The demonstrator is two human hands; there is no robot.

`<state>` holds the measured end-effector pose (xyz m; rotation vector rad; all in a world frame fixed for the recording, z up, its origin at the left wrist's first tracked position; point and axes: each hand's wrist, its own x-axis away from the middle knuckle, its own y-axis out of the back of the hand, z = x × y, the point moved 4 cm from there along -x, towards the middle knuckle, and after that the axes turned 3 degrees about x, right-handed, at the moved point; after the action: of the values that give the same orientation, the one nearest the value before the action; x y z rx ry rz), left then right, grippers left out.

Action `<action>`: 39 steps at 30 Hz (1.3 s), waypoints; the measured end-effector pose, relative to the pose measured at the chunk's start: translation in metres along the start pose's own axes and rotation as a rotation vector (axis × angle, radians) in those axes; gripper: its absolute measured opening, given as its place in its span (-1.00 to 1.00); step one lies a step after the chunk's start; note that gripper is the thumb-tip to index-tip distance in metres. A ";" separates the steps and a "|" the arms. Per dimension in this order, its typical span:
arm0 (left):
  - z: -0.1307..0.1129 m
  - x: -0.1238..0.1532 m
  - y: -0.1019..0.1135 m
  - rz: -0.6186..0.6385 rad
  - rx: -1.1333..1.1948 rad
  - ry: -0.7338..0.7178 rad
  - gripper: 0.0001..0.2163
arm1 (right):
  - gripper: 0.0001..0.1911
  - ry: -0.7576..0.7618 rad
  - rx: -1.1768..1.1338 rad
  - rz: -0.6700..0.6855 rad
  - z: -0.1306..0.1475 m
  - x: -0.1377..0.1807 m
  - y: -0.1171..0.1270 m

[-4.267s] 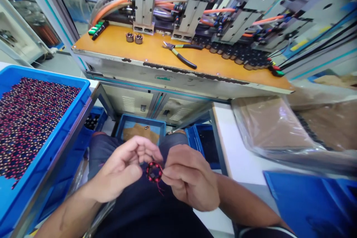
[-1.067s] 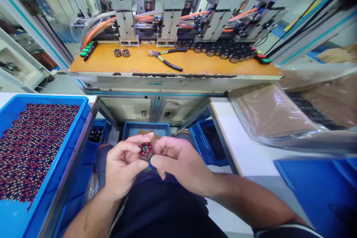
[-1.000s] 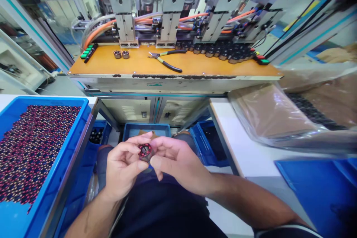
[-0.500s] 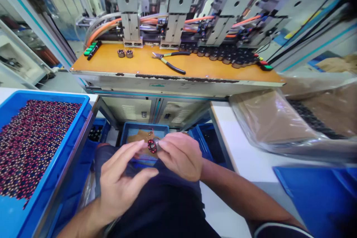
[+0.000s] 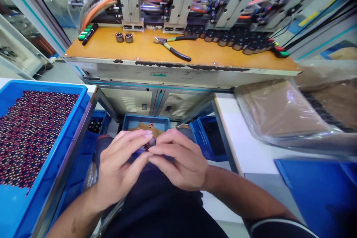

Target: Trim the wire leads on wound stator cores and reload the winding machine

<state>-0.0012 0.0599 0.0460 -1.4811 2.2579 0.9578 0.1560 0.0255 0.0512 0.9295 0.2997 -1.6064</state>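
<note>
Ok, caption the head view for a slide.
Left hand and right hand hold a small part between them, with pliers on the orange bench beyond.

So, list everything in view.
Held part: 1, dark and red, centre, mostly covered
Counter: 1, orange, ahead
Pliers: 1, black-yellow, counter centre
Pen: 1, black, counter left
Loose rings: 2, brownish, left of pliers
Small pieces: many, black, counter right
Posts: 4, grey, counter back
Hoses: several, orange, by posts
Big bin: 1, blue, left
Bin rings: many, reddish, inside
Bag: 1, clear, right
Low bins: several, blue, below
Left grip: 1, bare, at held part
Right grip: 1, bare, likewise
</note>
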 end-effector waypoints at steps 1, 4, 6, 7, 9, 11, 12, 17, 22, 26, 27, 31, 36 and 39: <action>0.001 0.000 -0.001 0.000 0.048 0.057 -0.53 | -0.89 -0.051 -0.034 -0.017 0.000 -0.001 0.000; 0.007 0.000 -0.004 -0.010 0.256 0.269 -0.63 | -0.89 -0.176 -0.122 -0.076 -0.003 0.000 0.000; 0.010 0.000 -0.006 -0.010 0.360 0.335 -0.67 | -0.90 -0.207 -0.153 -0.093 -0.004 0.001 0.000; 0.010 -0.001 -0.007 -0.010 0.382 0.339 -0.69 | -0.91 -0.216 -0.160 -0.096 -0.006 0.003 0.001; 0.010 -0.002 -0.005 -0.027 0.372 0.317 -0.69 | -0.90 -0.261 -0.158 -0.096 -0.010 0.005 0.009; 0.008 -0.003 -0.001 -0.045 0.306 0.276 -0.68 | -0.88 -0.329 -0.122 -0.084 -0.016 0.005 0.023; 0.007 -0.004 0.001 -0.033 0.262 0.251 -0.68 | -0.89 -0.329 -0.072 -0.088 -0.018 0.002 0.033; -0.003 -0.011 0.006 0.140 0.065 0.110 -0.68 | -0.89 0.348 0.463 0.127 0.005 -0.029 0.058; -0.008 -0.010 0.006 0.181 0.028 0.067 -0.67 | -0.78 0.670 0.568 0.434 0.010 -0.038 0.033; -0.004 -0.004 0.011 0.155 0.089 0.107 -0.66 | -0.71 0.019 0.181 0.631 0.001 -0.032 0.017; -0.004 -0.003 0.012 0.150 0.101 0.099 -0.65 | -0.72 -0.180 0.052 0.696 -0.001 -0.029 0.015; -0.001 0.000 0.017 0.128 0.117 0.063 -0.65 | -0.72 -0.528 -0.139 0.830 -0.013 -0.049 0.018; 0.001 0.002 0.022 -0.004 0.113 0.093 -0.68 | -0.77 -0.124 0.564 0.166 -0.075 -0.155 0.046; 0.001 0.003 0.025 -0.091 0.126 0.122 -0.69 | -0.61 -0.133 0.819 0.236 -0.126 -0.194 0.031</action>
<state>-0.0247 0.0647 0.0530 -1.6108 2.2653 0.7026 0.2319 0.2369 0.1145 1.3925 -0.5915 -1.5627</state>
